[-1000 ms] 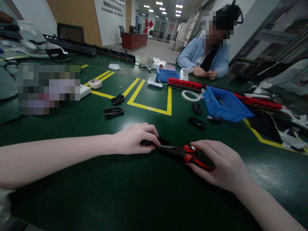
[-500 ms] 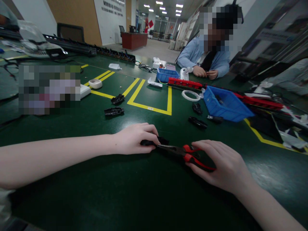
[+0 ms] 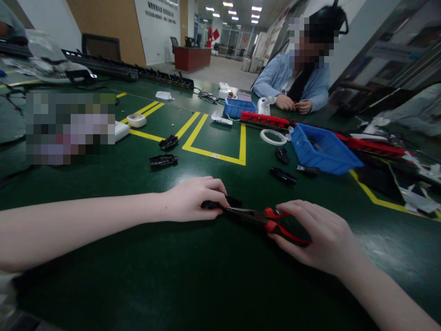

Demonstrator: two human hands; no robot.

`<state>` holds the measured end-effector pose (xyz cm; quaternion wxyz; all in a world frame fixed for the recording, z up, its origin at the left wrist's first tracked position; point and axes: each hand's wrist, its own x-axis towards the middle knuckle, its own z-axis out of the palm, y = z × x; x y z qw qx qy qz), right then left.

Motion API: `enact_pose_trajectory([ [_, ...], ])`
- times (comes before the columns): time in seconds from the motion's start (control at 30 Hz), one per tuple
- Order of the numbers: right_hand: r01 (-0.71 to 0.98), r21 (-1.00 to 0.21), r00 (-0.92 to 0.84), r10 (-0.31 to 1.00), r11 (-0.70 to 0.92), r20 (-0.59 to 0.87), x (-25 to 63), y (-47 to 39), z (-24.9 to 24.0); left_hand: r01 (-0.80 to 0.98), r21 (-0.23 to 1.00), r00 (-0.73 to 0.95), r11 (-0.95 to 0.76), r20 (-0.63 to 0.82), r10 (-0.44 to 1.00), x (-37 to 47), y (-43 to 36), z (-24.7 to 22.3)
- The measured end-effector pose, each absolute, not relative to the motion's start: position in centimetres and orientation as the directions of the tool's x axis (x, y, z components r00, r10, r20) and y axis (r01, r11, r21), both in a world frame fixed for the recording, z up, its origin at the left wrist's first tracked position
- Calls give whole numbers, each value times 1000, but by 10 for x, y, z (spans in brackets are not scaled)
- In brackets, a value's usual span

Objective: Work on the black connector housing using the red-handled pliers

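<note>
Near the middle of the green table (image 3: 165, 271), my left hand (image 3: 200, 198) is closed on a black part (image 3: 234, 201), whose right end shows past the fingertips. My right hand (image 3: 317, 234) grips red-and-black long-nose pliers (image 3: 272, 223) by the handles. The tips of the pliers touch or nearly touch the black part beside my left fingertips; what lies between the jaws is too small to tell. Two black pieces (image 3: 163, 160) lie beyond my left hand, and several more (image 3: 282, 175) lie in front of the blue bin.
A blue bin (image 3: 324, 151) stands at the right, with a white ring (image 3: 273, 136) and a red strip (image 3: 265, 119) near it. A tape roll (image 3: 137, 120) sits at the left. Across the table a person in blue sleeves (image 3: 270, 80) sits with both hands together.
The pliers and my right hand have shifted very slightly to the right. My left hand stays in place on the black part.
</note>
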<state>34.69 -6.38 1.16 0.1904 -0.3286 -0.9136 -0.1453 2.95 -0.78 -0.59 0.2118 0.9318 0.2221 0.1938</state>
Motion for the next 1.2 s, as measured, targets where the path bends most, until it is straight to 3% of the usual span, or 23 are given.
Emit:
enact_pose_trajectory([
  [1.2, 657, 96, -716, 579, 748, 391, 348, -63, 11, 343, 473, 825, -811, 260, 501, 29, -8, -6],
])
